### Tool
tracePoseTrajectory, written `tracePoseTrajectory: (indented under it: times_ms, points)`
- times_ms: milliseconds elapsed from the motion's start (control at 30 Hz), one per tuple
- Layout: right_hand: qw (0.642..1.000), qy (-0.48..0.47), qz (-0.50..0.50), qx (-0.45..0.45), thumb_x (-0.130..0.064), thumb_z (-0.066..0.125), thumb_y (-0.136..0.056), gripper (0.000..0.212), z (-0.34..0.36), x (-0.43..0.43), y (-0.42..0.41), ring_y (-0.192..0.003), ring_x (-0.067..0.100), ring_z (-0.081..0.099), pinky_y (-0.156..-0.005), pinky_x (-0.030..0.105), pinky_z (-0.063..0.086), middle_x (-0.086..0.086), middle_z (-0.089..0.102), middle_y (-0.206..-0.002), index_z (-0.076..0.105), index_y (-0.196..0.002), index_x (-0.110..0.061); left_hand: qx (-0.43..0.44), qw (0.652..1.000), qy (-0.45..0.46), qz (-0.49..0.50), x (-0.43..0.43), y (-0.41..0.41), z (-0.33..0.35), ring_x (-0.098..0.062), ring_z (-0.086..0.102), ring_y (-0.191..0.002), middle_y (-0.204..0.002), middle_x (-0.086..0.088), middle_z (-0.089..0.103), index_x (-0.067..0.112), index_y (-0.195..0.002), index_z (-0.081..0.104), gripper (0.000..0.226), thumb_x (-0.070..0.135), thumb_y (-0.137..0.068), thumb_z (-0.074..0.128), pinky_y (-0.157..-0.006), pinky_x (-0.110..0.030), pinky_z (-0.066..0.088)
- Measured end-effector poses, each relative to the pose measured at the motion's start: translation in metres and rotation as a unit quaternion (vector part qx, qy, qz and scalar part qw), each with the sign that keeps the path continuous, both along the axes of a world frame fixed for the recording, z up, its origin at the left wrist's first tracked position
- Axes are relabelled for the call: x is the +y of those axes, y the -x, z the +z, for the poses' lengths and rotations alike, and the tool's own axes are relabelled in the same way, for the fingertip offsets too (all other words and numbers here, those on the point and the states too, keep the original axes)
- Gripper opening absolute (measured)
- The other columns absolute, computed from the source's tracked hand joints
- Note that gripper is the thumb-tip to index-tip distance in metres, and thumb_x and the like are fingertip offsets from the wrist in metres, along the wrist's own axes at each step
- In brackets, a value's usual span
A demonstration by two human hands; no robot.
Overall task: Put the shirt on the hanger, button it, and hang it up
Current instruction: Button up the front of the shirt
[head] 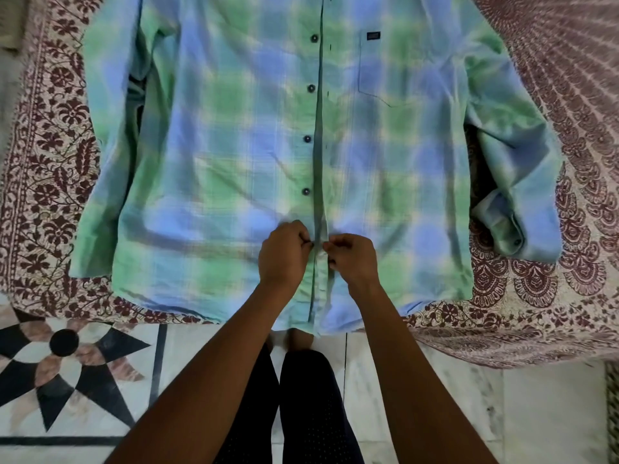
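Note:
A blue and green checked shirt [234,135] lies flat, front up, on a patterned bedspread, its hem toward me and hanging a little over the edge. Several dark buttons [307,139] run up the left placket; the two front edges meet at the middle. My left hand [283,254] pinches the left placket low on the shirt. My right hand [351,259] pinches the right placket just beside it, fingertips almost touching. A chest pocket with a small dark label [373,35] sits at upper right. No hanger shows; the collar is out of frame.
The maroon and cream printed bedspread [552,95] covers the surface under the shirt. Below the edge is a marble floor with a black star inlay [63,343]. My legs in dark trousers [301,396] stand against the edge.

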State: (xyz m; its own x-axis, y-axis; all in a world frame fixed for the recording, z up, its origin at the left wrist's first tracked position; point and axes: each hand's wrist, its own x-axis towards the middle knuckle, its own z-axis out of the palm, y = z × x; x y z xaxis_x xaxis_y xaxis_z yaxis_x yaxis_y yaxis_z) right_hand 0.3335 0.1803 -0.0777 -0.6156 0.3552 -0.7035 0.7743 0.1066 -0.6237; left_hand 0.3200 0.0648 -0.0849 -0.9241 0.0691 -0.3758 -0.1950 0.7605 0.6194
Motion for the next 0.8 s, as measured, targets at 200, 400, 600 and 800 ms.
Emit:
tracePoseTrajectory:
  times_ms: [200, 400, 600, 800]
  points:
    - [0.996, -0.03, -0.004, 0.08, 0.002, 0.07, -0.075, 0.023, 0.0, -0.011, 0.0, -0.072, 0.013, 0.06, -0.076, 0.029, 0.051, 0.002, 0.066, -0.082, 0.062, -0.084, -0.017, -0.038, 0.998, -0.033, 0.038, 0.002, 0.007, 0.001, -0.029, 0.063, -0.085, -0.091, -0.014, 0.068, 0.006, -0.083, 0.066, 0.007, 0.005, -0.085, 0.059, -0.069, -0.031, 0.048]
    - [0.987, -0.07, -0.014, 0.141, 0.004, 0.065, -0.079, 0.022, -0.001, -0.019, -0.003, -0.07, 0.004, 0.055, -0.063, 0.0, 0.039, -0.002, 0.06, -0.08, 0.054, -0.087, -0.013, -0.125, 0.978, -0.136, 0.099, -0.006, 0.019, -0.002, -0.031, 0.067, -0.086, -0.093, -0.02, 0.07, -0.002, -0.092, 0.07, 0.013, 0.002, -0.08, 0.066, -0.085, -0.037, 0.054]
    - [0.987, -0.053, -0.064, 0.135, 0.004, 0.064, -0.081, 0.021, -0.011, -0.022, -0.007, -0.06, -0.001, 0.051, -0.06, 0.003, 0.039, -0.007, 0.051, -0.069, 0.049, -0.082, -0.011, -0.166, 0.963, -0.183, 0.111, -0.008, 0.023, -0.001, -0.006, 0.061, -0.057, -0.081, -0.014, 0.067, -0.006, -0.093, 0.069, 0.015, -0.002, -0.078, 0.068, -0.077, -0.031, 0.057]
    - [0.981, -0.069, -0.071, 0.165, 0.005, 0.064, -0.08, 0.021, -0.01, -0.026, -0.011, -0.06, -0.012, 0.053, -0.061, 0.002, 0.039, -0.002, 0.056, -0.074, 0.05, -0.084, -0.011, -0.162, 0.969, -0.156, 0.102, -0.006, 0.027, -0.001, -0.033, 0.068, -0.082, -0.085, -0.021, 0.07, -0.003, -0.089, 0.071, 0.017, 0.0, -0.073, 0.074, -0.084, -0.043, 0.055]
